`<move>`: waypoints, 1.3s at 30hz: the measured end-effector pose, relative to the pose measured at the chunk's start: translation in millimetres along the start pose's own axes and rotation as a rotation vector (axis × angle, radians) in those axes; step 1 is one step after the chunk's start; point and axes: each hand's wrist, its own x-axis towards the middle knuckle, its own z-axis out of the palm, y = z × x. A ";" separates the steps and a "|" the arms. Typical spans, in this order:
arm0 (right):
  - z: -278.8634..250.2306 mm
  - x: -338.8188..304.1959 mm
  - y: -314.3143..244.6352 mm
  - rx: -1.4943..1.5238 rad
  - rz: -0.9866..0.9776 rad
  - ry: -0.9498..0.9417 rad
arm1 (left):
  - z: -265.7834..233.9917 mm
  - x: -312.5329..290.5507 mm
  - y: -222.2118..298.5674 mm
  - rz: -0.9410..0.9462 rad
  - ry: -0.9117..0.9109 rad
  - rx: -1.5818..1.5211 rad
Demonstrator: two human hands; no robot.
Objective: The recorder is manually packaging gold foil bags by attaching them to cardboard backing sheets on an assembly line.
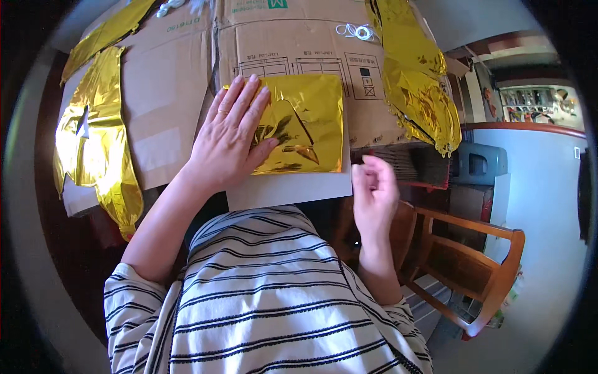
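My left hand (229,134) lies flat with fingers stretched out, pressing on the left part of a shiny gold foil piece (324,118). The foil is roughly square, with creases and a dark reflection near its middle. Under it is a plain white sheet (286,190), whose near strip juts past the foil and over the cardboard's front edge. Just off the sheet's lower right corner, my right hand (377,190) is closed, its fingers curled toward the thumb. Whether anything is pinched there is hidden.
Flattened brown cardboard (165,93) covers the table. A gold foil balloon (103,134) hangs over its left edge, another foil piece (414,81) over the right. White string (355,31) lies at the back. To the right stand a wooden chair (464,262) and a blue-grey stool (483,161).
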 end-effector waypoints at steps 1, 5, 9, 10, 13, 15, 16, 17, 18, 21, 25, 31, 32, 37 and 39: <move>-7.4 1.2 -4.3 -0.066 -0.004 -0.015 | 0.1 0.2 0.2 -0.003 -0.002 0.001; -24.7 21.0 -25.1 -0.137 0.130 -0.298 | 1.2 -0.1 -1.5 -0.001 0.014 -0.013; -15.9 48.6 -22.3 -0.201 0.274 -0.588 | 0.6 -0.9 -3.4 0.014 0.026 -0.029; -13.3 53.7 -21.7 -0.198 0.343 -0.649 | 1.0 -1.0 -3.0 0.015 0.033 -0.028; -7.6 59.1 -25.1 -0.070 0.490 -0.671 | 1.8 -1.4 -2.2 0.012 0.031 -0.029; -5.3 60.4 -23.2 -0.055 0.496 -0.671 | 2.7 -2.5 -3.6 0.014 0.028 -0.042; -4.1 59.5 -23.3 -0.049 0.480 -0.652 | 2.6 -2.6 -4.3 0.011 0.025 -0.042; -2.9 58.0 -24.3 -0.043 0.463 -0.633 | 2.5 -2.6 -4.9 0.008 0.022 -0.042; -2.3 56.6 -24.3 -0.037 0.448 -0.615 | 2.7 -2.9 -4.8 0.005 0.018 -0.042; -0.6 53.0 -20.5 -0.008 0.430 -0.573 | 1.4 -2.8 -4.4 0.003 0.013 -0.044; 1.0 52.5 -25.4 0.084 0.440 -0.552 | 2.3 -3.1 -4.4 0.008 0.028 -0.049; 1.5 53.5 -28.0 0.134 0.459 -0.541 | 1.2 -2.6 -1.9 0.009 0.021 -0.033; 1.9 53.7 -26.0 0.145 0.457 -0.539 | 0.7 -2.5 -1.4 0.006 0.019 -0.029; 1.3 54.4 -18.5 0.246 0.489 -0.525 | 1.1 -2.7 0.1 0.007 0.031 -0.021; 0.2 56.1 -20.4 0.311 0.547 -0.512 | 1.1 -2.3 0.9 0.003 0.031 -0.015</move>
